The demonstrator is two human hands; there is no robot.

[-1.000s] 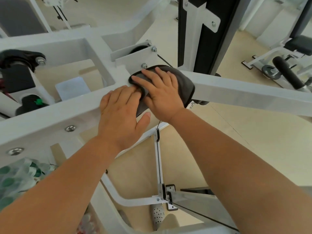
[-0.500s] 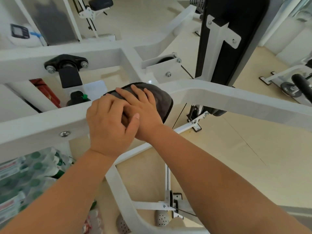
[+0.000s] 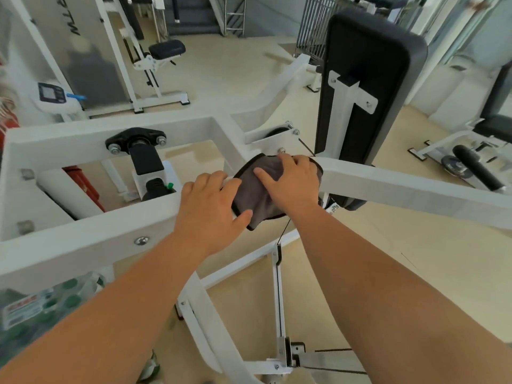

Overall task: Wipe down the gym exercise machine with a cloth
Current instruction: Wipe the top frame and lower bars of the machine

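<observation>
Grey cloth (image 3: 255, 196), dark-edged, lies draped over the junction of the white machine frame (image 3: 83, 236), directly under the palm of the right hand (image 3: 293, 187) and beneath the fingertips of the left hand (image 3: 207, 209).

Head view, the only one supplied:

- Right hand: fingers spread and laid flat on the cloth, fingertips reaching its far edge. Judged to be the working hand; a flat, spread palm puts even pressure over a wide patch of beam.
- Left hand: fingers extended and resting on the cloth's near-left edge, thumb lying across its lower hem, heel of the hand on bare beam. Judged to be steadying the cloth so it does not bunch or slide off the narrow rail.
- Beyond the right fingertips sits a pulley bracket (image 3: 279, 138); behind that stands a black back pad (image 3: 368, 87). A thin cable (image 3: 283, 231) drops below the right wrist.
- A bolt head (image 3: 141, 240) sits in the beam just left of the left wrist.

Assessment: wiping is in progress at the junction; the long rails either side of the hands and the pad show no sign either way of having been done.
</observation>
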